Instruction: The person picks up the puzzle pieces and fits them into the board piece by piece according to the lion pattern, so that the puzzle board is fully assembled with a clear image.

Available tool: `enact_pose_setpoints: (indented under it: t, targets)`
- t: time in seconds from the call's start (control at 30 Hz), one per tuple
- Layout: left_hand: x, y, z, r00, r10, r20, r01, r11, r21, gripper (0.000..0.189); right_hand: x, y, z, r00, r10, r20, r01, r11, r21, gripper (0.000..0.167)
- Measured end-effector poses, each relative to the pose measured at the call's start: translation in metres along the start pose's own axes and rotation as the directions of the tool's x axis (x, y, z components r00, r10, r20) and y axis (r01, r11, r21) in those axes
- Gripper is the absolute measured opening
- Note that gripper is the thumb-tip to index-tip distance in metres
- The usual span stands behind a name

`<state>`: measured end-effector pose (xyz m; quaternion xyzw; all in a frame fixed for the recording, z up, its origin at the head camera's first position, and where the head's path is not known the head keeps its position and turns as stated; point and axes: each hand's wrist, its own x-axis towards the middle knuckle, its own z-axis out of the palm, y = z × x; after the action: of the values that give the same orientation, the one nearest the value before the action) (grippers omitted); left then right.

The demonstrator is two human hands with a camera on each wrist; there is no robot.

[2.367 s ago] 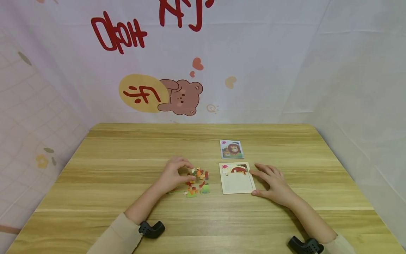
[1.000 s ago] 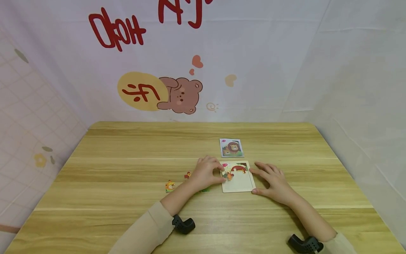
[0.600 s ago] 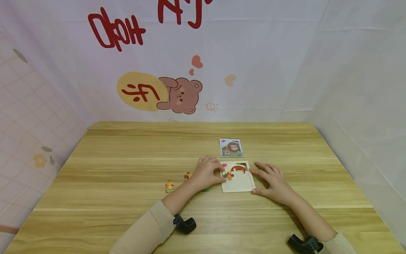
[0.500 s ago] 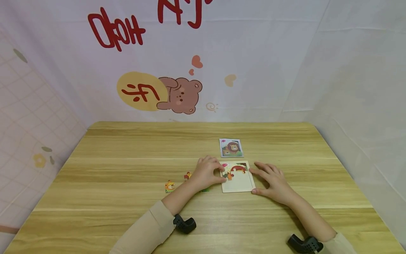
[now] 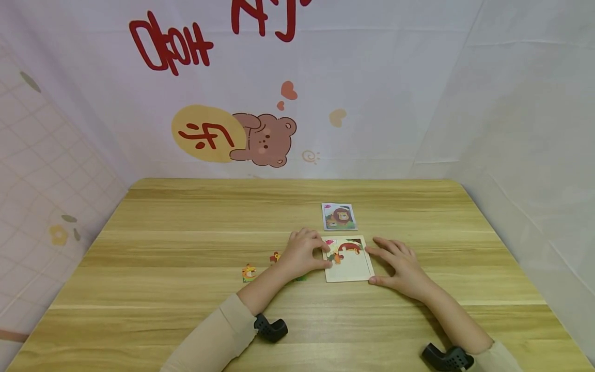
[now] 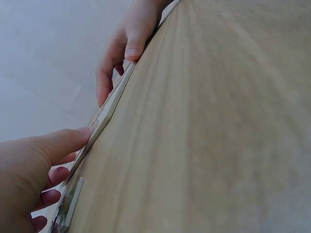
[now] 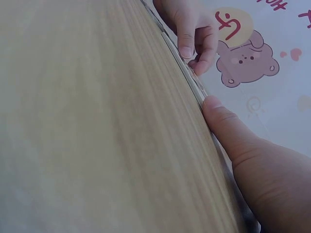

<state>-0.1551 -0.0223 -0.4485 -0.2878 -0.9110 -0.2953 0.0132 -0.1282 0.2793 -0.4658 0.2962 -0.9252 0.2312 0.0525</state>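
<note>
In the head view, a pale square puzzle tray [image 5: 351,271] lies on the table, its top row filled with printed pieces. My left hand [image 5: 303,253] is at the tray's left side, with thumb and index finger pinching a jigsaw piece [image 5: 337,257], orange and green, just below that row. The left wrist view has the left thumb [image 6: 73,141] right at the tray's edge. On the other side, my right hand [image 5: 398,268] rests its thumb at the near right corner and its spread fingers along the right edge.
Left of the tray lie loose pieces, one orange [image 5: 248,273] and one red [image 5: 275,257]; a green one [image 5: 301,278] is partly hidden by the left forearm. A lion picture card [image 5: 339,216] lies beyond the tray. A printed cloth [image 5: 381,93] hangs behind the table.
My left hand has moved right from the loose pieces to the tray with the orange and green jigsaw piece, then stayed there. The right hand has kept its place.
</note>
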Motion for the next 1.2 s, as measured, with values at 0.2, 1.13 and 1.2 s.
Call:
enact_pose_setpoints:
  t: [0.2,1.13,1.2]
  targets:
    - [-0.0012,-0.0008,0.0007,1.000,0.012,-0.011,-0.013,1.000,-0.010,0.027,0.0002,0.0003,0.0005,1.000,-0.002,0.000,0.002,1.000,0.001,0.072]
    - [-0.0015,0.0070,0.0017,0.999,0.000,-0.052,0.003,0.998,0.069,0.021,0.0000,-0.0001,0.0002,1.000,-0.003,0.001,0.003,1.000,0.003,0.073]
    - [-0.0017,0.0066,0.0019,0.999,-0.004,-0.052,0.008,0.998,0.070,0.021,0.0001,-0.0003,0.0000,1.000,-0.003,0.001,0.003,1.000,0.003,0.073]
